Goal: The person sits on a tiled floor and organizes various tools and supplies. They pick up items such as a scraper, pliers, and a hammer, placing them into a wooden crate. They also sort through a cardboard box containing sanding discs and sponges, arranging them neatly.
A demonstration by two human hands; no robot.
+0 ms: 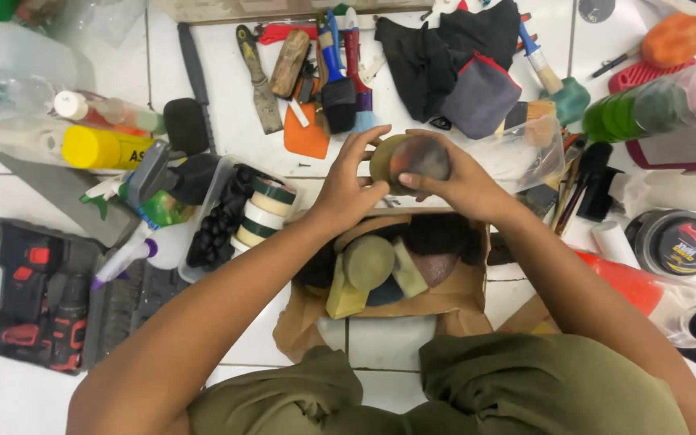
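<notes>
The floor (380,342) is made of white square tiles with thin grey joints, and many tools and bottles lie on it around a brown paper bag (453,302). This bag stands open in front of the person's knees and is full of round foam pads and yellow wedge-shaped sponges, soft and matte. Just above the bag, both hands hold one round foam pad (409,159), thick like a disc, olive at the edge and stained dark red and grey on its face. The left hand (348,187) grips the pad's left edge with the fingers curled over the top; the right hand (459,184) closes on its right side and underside, so the pad is clamped between the two hands. Left of the bag, a clear plastic tub (213,211) holds rolls of tape and black pieces. Further left of the bag lies a black and red tool case (34,294). Beyond the bag lie paint brushes (338,76) and dark cloths (445,56).
</notes>
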